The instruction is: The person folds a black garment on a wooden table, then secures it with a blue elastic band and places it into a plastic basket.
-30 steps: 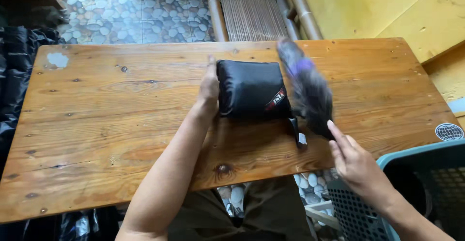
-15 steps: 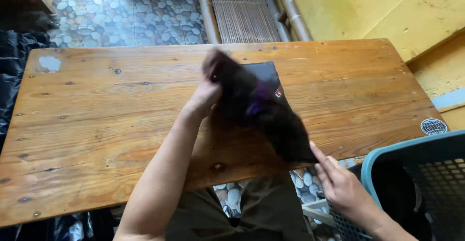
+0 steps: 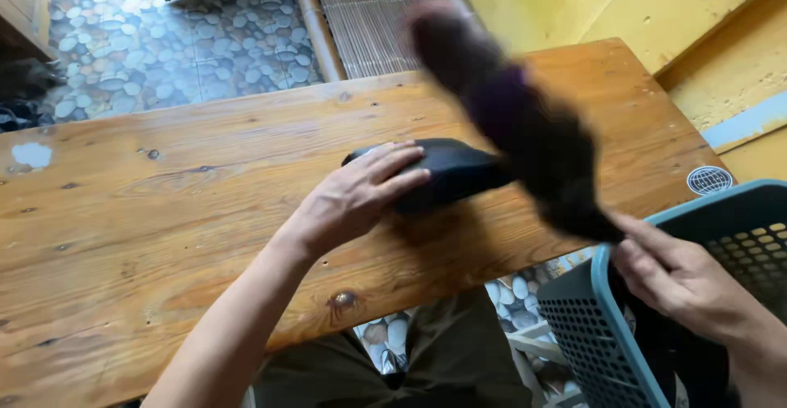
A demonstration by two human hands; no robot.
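Head view: the left hand (image 3: 357,197) lies palm down, fingers spread flat, pressing 1 folded black garment (image 3: 443,172) onto the wooden table (image 3: 164,236). The right hand (image 3: 672,277) is closed on the lower end of 1 dark garment (image 3: 525,121) with a purple patch, which is blurred and raised in the air above the table's right part. 1 blue perforated basket (image 3: 590,334) stands at the table's near right edge, with dark cloth visible inside it.

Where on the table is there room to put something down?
The wooden table is bare left of the left hand, out to the pale spot. It is crowded on the right: folded black cloth, dark garment in the right hand, blue basket.
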